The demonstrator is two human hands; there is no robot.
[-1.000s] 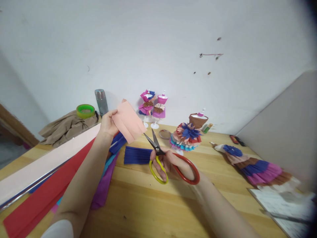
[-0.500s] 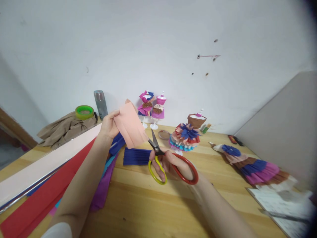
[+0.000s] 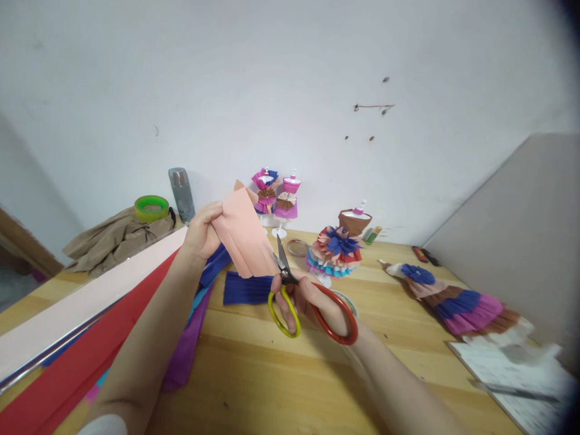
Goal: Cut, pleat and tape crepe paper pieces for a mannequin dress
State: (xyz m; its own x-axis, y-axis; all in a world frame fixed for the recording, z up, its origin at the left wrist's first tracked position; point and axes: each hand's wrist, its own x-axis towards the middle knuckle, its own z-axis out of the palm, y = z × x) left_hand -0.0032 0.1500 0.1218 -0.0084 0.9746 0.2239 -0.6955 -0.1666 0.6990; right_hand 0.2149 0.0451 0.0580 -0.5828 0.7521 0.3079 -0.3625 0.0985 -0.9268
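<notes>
My left hand (image 3: 203, 231) pinches a folded piece of peach crepe paper (image 3: 244, 232) by its upper left edge, holding it above the table. In my right hand (image 3: 312, 296) are scissors (image 3: 286, 275) with one yellow and one red handle loop. Their blades stand apart and point up, at the paper's lower right edge; whether any paper lies between them I cannot tell. Below the peach piece a pleated strip of dark blue crepe paper (image 3: 247, 290) lies on the wooden table (image 3: 254, 374).
Long red (image 3: 86, 356) and pale pink paper strips (image 3: 90, 308) lie at left. Behind stand a flask (image 3: 182, 196), green tape (image 3: 151, 208) on brown cloth, and small dress forms (image 3: 286, 196). A larger form (image 3: 338, 244) and a paper dress (image 3: 457, 302) are at right.
The peach paper has shifted slightly right and down, closer to the scissors. The scissors have barely moved, their blades still parted. The whole view has shifted a little.
</notes>
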